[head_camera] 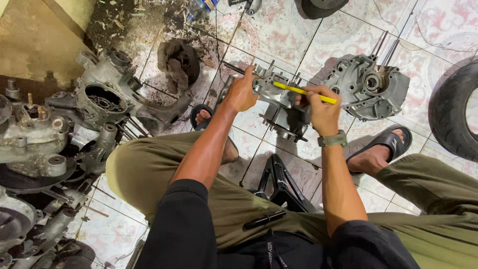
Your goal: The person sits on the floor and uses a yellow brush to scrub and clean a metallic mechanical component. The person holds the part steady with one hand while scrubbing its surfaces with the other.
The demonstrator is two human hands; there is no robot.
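A grey cast-metal engine casing [279,102] with studs sticking out is being held up above the patterned tiled floor [279,35], between the person's knees. The left hand [241,92] is gripping the casing's left end, its grip pressed around the metal. The right hand [321,107], wearing an olive-strapped wristwatch [332,140], is pinching a thin yellow stick-like tool [303,92], whose tip is lying across the casing's top face. Just beside it to the right, a second grey engine casing half [366,87] is lying on the floor, and a black rubber tyre [453,112] is sitting at the floor's right edge. A pile of greasy engine parts [55,139] is crowding the left edge.
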